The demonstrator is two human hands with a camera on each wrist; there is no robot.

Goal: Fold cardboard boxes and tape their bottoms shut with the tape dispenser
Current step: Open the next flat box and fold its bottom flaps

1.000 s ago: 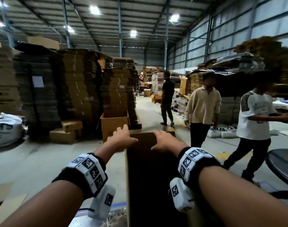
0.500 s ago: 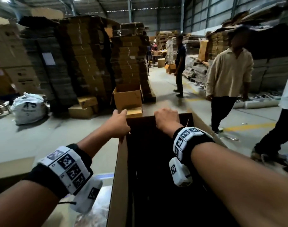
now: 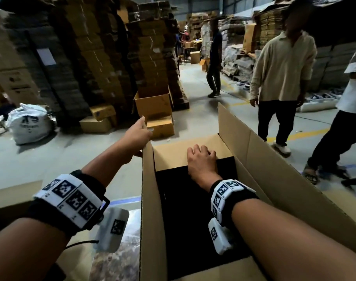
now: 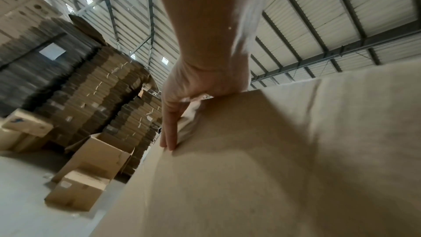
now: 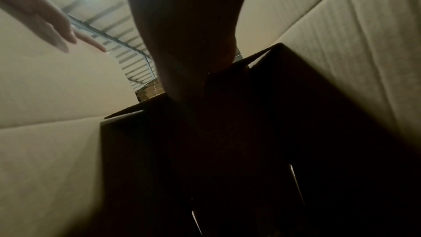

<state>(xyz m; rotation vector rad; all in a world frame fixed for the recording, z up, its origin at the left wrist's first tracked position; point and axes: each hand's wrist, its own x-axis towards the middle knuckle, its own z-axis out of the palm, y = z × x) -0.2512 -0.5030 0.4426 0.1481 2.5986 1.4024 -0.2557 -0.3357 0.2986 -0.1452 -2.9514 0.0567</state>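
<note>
A large brown cardboard box (image 3: pixel 274 169) stands open in front of me, its inside dark. My left hand (image 3: pixel 137 134) is at the box's far left corner, on the outside. In the left wrist view its straight fingers (image 4: pixel 167 132) lie flat against the outer wall (image 4: pixel 250 168). My right hand (image 3: pixel 201 161) reaches inside, fingers curled on the far end flap (image 3: pixel 173 153), which is tilted inward. The right wrist view shows that hand (image 5: pixel 189 60) only as a dark shape at the flap's edge. No tape dispenser is in view.
A person in a cream shirt (image 3: pixel 280 63) and another in a white shirt (image 3: pixel 353 94) stand close on the right. A third (image 3: pixel 214 57) is farther down the aisle. Tall stacks of flat cardboard (image 3: pixel 92 57), small open boxes (image 3: pixel 152 106) and a white sack (image 3: pixel 29 124) line the left.
The box has opened from nearly flat into a wide rectangle. My right hand has pushed the far flap inward. My left hand slid off the top edge to the outer corner.
</note>
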